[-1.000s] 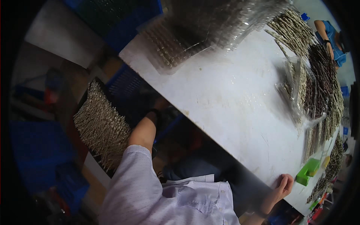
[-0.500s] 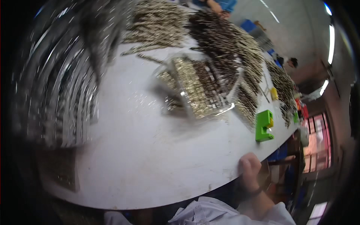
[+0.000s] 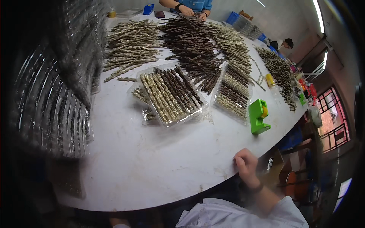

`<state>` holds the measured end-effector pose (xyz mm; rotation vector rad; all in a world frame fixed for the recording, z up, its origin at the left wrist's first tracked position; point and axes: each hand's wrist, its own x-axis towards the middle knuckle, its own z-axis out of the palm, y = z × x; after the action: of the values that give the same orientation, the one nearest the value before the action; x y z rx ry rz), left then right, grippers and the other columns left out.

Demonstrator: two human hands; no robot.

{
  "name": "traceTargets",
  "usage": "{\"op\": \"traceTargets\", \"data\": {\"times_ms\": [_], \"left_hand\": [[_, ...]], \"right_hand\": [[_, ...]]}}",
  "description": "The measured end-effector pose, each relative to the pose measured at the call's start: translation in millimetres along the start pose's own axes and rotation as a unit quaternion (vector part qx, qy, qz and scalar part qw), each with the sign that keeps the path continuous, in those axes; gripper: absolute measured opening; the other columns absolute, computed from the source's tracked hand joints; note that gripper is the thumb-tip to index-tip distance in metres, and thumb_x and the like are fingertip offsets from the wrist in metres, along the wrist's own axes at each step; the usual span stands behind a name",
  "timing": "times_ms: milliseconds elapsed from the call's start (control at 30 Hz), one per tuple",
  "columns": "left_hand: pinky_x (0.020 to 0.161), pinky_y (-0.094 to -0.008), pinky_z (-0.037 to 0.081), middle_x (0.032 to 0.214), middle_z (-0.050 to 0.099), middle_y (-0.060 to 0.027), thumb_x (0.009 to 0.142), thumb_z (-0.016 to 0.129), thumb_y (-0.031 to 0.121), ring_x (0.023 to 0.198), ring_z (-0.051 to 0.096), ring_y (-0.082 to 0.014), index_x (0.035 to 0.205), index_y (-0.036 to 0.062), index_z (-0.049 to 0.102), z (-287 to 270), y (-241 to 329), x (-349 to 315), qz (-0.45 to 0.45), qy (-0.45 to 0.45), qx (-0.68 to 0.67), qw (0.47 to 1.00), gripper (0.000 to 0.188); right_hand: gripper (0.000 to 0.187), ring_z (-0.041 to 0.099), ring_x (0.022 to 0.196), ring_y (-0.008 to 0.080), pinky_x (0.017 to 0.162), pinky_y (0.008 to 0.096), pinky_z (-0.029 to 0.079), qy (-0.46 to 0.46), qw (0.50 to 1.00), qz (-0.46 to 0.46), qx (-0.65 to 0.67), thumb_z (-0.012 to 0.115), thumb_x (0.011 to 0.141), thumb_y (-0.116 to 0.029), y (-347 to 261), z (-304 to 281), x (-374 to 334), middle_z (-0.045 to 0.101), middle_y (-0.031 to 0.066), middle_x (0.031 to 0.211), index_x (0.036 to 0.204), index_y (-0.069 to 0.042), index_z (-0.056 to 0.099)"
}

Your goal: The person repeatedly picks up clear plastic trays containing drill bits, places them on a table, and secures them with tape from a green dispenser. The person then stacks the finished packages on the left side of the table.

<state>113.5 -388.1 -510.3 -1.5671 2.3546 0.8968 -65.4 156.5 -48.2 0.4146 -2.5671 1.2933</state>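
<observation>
My right hand (image 3: pixel 246 166) rests on the near right edge of the white table (image 3: pixel 152 163), its fingers curled in and nothing visible in them. Of my left hand (image 3: pixel 119 221) only a sliver of skin above a pale cuff shows below the table's front edge; its fingers are hidden. Nearest my right hand stands a green tape dispenser (image 3: pixel 259 117). Mid-table, a clear plastic tray (image 3: pixel 171 95) of gold and dark brown twisted sticks lies tilted over other filled trays. Another filled tray (image 3: pixel 232 93) lies to its right.
Tall stacks of clear plastic trays (image 3: pixel 53 102) crowd the left side. Behind lie heaps of pale sticks (image 3: pixel 133 45) and dark sticks (image 3: pixel 194 41). A tape roll (image 3: pixel 270 80) sits at the right. Across the table, a person in blue (image 3: pixel 194 5) handles something small.
The view has swung and sharpened, showing more of the far side and the person there. My right hand stays curled at the table edge. The trays look unmoved on the table.
</observation>
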Motion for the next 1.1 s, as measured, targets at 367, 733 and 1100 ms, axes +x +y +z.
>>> {"op": "traceTargets", "data": {"times_ms": [367, 733, 1100], "left_hand": [[0.092, -0.0390, 0.049, 0.123, 0.058, -0.0142, 0.097, 0.052, 0.015, 0.110, 0.058, -0.0257, 0.131, 0.0008, 0.049, -81, -18, -71, 0.026, 0.009, -0.320, 0.947, 0.037], [0.092, -0.0400, 0.050, 0.118, 0.058, -0.0187, 0.088, 0.054, 0.008, 0.105, 0.060, -0.0283, 0.135, -0.0048, 0.042, -238, 87, -325, 0.053, 0.102, -0.518, 0.847, 0.050], [0.059, -0.0177, 0.045, 0.094, 0.057, -0.0028, 0.090, 0.055, 0.011, 0.072, 0.053, -0.0073, 0.139, -0.0012, 0.039, -234, 308, -459, 0.286, -0.175, -0.620, 0.709, 0.053]], "right_hand": [[0.007, 0.051, 0.056, 0.0203, 0.052, 0.0301, 0.039, -0.007, 0.999, -0.038, 0.031, 0.061, 0.077, -0.001, -1, -1, 8, 0.054, 0.0089, 0.066, 0.071, -0.001, 0.057], [0.005, 0.057, 0.060, 0.0223, 0.054, 0.0317, 0.044, -0.092, 0.979, -0.022, 0.178, 0.065, 0.078, -0.002, -9, -30, -4, 0.059, 0.0099, 0.070, 0.075, -0.001, 0.061], [0.034, 0.055, 0.075, 0.0087, 0.066, 0.0242, 0.047, -0.488, 0.709, 0.066, 0.504, 0.067, 0.091, -0.023, -48, -23, -26, 0.058, 0.0038, 0.087, 0.108, 0.001, 0.050]]}}
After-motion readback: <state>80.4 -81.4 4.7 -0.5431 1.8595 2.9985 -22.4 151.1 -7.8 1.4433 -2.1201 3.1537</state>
